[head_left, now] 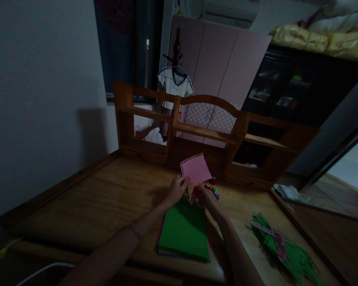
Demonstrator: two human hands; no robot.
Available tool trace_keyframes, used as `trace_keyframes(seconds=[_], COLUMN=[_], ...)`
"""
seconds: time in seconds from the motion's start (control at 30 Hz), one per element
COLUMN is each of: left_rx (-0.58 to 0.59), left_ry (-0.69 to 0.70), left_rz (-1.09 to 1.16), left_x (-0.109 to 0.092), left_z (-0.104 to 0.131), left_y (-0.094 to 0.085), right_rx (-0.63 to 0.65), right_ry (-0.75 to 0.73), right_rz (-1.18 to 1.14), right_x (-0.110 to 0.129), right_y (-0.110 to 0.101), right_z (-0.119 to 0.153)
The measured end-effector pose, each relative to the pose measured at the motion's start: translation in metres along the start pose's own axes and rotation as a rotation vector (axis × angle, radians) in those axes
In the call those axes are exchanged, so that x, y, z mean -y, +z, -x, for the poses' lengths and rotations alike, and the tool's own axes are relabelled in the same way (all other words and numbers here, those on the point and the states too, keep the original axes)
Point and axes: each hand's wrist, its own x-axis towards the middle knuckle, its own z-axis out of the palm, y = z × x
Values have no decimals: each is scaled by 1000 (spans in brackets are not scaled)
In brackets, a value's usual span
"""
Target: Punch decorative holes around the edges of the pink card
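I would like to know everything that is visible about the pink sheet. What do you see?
The pink sheet is a small, plain, four-sided piece, thin and paper-like, with a row of dark holes or notches along its top edge and down its left. It looks mostly flat and is tilted, held up beyond the green stack. The left hand pinches its lower left corner; the right hand holds its lower edge.

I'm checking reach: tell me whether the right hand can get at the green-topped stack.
Probably yes: the green-topped stack lies close to the right hand, its top largely uncovered; that hand would likely just have to let go of the pink sheet.
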Motion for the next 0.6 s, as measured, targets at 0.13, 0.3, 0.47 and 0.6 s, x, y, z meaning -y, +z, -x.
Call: trace_keyframes(seconds=[0.13, 0.3, 0.47, 0.6], left_rx=[72, 125, 173, 167], left_ry=[-32, -160, -252, -254], left_rz=[123, 319, 397, 379], left_x=[2, 1, 4, 6], left_z=[-1, -7, -9, -9], left_y=[3, 0, -5, -4], right_rx=[-13, -6, -42, -43], right_ry=[-53, -64, -2, -17], right_rz=[-26, 24, 16, 39], right_x=[4, 2, -2, -2], right_y=[8, 5, -2, -4], right_z=[6, -1, -10, -8])
